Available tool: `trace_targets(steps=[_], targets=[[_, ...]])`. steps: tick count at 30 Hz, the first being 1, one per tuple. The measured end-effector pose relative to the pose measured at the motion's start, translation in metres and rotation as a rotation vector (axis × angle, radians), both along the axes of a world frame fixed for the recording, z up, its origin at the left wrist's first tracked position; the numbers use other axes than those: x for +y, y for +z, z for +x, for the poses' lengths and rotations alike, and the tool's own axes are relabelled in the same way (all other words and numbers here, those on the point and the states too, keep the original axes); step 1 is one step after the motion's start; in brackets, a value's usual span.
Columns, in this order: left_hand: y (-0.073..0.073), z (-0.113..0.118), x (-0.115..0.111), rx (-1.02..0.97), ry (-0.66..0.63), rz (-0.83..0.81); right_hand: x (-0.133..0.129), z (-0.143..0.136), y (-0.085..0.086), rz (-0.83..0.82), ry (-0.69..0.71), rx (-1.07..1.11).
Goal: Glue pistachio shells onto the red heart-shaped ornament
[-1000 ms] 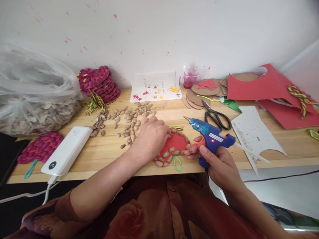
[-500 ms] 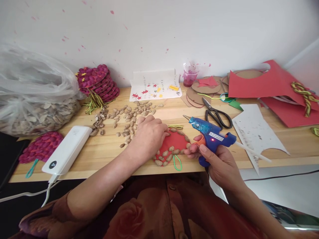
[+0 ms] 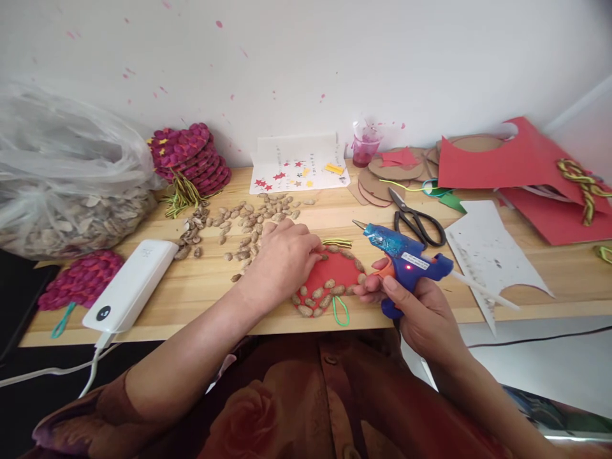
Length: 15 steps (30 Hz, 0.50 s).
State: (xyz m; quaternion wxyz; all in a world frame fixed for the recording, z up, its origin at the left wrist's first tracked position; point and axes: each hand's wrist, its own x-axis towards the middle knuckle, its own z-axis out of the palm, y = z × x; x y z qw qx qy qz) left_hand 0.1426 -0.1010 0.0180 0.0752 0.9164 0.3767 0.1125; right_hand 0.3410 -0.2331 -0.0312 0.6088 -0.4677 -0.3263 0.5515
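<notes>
My right hand (image 3: 421,309) grips a blue hot glue gun (image 3: 401,255), fingers around its handle and orange trigger. Its metal nozzle points to the left, and a small red light glows on its side. My left hand (image 3: 289,258) reaches over a red card piece (image 3: 335,271) edged with peanut shells (image 3: 318,293). Its fingers are closed at the card's upper left rim, pinching a peanut shell (image 3: 324,257) that is mostly hidden. A green loop (image 3: 341,312) sticks out from the card's near edge, and a striped cord (image 3: 337,243) lies at its far edge.
Loose shells (image 3: 248,220) lie behind my left hand. Scissors (image 3: 411,220) rest beyond the glue gun. A white power bank (image 3: 131,287), a bag of shells (image 3: 71,210) and purple shell pieces (image 3: 189,159) stand left. Red card (image 3: 488,162) and white card (image 3: 497,248) lie right.
Almost nothing differs. My left hand stays at the card's rim with only a slight shift of the fingers, and the glue gun is held in the same place.
</notes>
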Motion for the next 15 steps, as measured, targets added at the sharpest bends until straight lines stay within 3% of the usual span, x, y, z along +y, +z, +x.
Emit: trace_targets(steps=[15], targets=[[-0.001, 0.012, -0.002, 0.066, 0.002, -0.013, 0.002, 0.001, 0.0, -0.024, -0.007, -0.003]])
